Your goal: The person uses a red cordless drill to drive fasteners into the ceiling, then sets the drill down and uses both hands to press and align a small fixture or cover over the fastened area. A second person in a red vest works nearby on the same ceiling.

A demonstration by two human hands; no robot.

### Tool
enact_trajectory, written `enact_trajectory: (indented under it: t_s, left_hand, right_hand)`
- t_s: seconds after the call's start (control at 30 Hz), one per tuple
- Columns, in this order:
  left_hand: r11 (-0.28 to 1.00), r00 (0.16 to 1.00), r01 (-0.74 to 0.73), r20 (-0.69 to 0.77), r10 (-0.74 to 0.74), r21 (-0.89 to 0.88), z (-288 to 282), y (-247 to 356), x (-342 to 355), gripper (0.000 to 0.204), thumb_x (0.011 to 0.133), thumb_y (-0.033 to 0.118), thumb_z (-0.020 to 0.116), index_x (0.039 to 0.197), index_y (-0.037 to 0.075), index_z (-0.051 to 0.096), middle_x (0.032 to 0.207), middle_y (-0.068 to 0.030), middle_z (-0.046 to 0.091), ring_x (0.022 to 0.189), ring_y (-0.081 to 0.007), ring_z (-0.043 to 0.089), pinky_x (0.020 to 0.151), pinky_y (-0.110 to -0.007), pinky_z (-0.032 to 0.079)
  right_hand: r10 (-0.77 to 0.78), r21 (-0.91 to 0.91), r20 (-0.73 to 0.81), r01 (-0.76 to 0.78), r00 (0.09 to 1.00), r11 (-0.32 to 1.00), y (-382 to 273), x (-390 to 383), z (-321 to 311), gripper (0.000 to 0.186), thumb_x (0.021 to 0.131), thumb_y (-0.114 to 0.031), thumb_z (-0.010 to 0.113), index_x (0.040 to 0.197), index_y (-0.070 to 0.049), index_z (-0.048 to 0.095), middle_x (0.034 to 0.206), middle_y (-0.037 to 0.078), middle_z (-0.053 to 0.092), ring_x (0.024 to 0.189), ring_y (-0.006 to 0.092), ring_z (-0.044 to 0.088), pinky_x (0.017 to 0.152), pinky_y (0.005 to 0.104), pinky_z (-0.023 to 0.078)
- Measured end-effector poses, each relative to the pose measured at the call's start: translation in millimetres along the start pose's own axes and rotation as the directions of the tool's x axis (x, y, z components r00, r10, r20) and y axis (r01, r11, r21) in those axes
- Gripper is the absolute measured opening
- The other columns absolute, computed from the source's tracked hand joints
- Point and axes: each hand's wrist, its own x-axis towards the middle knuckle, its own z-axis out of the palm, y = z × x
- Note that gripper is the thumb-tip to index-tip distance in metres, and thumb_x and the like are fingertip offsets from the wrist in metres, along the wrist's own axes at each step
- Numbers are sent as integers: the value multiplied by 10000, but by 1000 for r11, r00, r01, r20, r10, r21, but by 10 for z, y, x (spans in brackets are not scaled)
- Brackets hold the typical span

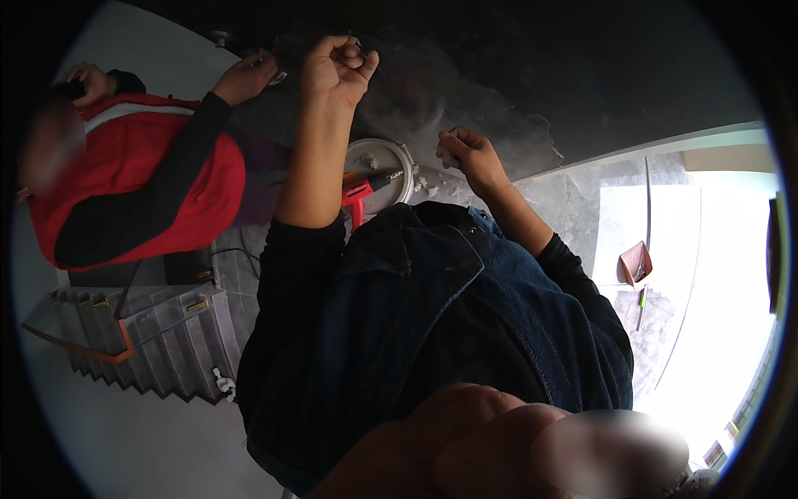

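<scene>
My left hand (337, 73) is raised close to a dark, smeared grey surface. Its fingers are curled in and the thumb stands near them; a tiny dark thing seems to show at the fingertips, too small to name. Lower and to the right, my right hand (468, 158) is closed like a fist near the same surface, and what it holds, if anything, is hidden. Between my forearms is a round white bucket (406, 160) with pale lumps in it. A red power tool with a dark, drill-like front (357, 193) lies across its rim.
To the left, another person in a red vest (187, 179) and dark sleeves reaches a hand (249, 76) toward the surface. Behind them runs a grey staircase (158, 341) with a brown handrail. A brownish dustpan (636, 266) stands at the right by a bright opening.
</scene>
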Motion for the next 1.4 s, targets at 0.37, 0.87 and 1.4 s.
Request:
enact_trajectory:
  t_s: [0.37, 0.87, 1.4]
  left_hand:
    - [991, 998, -58, -2, 59, 123, 20, -102, -243, 68, 764, 52, 595, 785, -6, 623, 640, -63, 561, 517, -139, 492, 661, -425, 559]
    - [940, 874, 42, 443, -198, 338, 34, -415, -740, 233, 891, 94, 525, 1091, -7, 589, 730, -70, 584, 597, -126, 530, 611, -345, 526]
    - [743, 920, -227, 388, -48, 630, -102, -770, -1033, 217, 860, 130, 656, 1036, 12, 607, 697, -47, 625, 572, -83, 573, 525, -212, 468]
  right_hand:
    - [28, -16, 16, -28, 999, 999, 51, 32, 3, 218, 888, -242, 615, 815, -37, 609, 728, 11, 630, 608, 53, 501, 566, 194, 379]
    - [-184, 177, 7, 180, 983, 968, -405, -89, 115, 294, 953, -263, 514, 968, 21, 586, 860, 66, 607, 743, 125, 548, 694, 260, 450]
    - [-258, 76, -54, 262, 965, 962, -509, -51, 133, 178, 878, -166, 648, 887, 9, 615, 806, 54, 636, 735, 113, 574, 649, 243, 465]
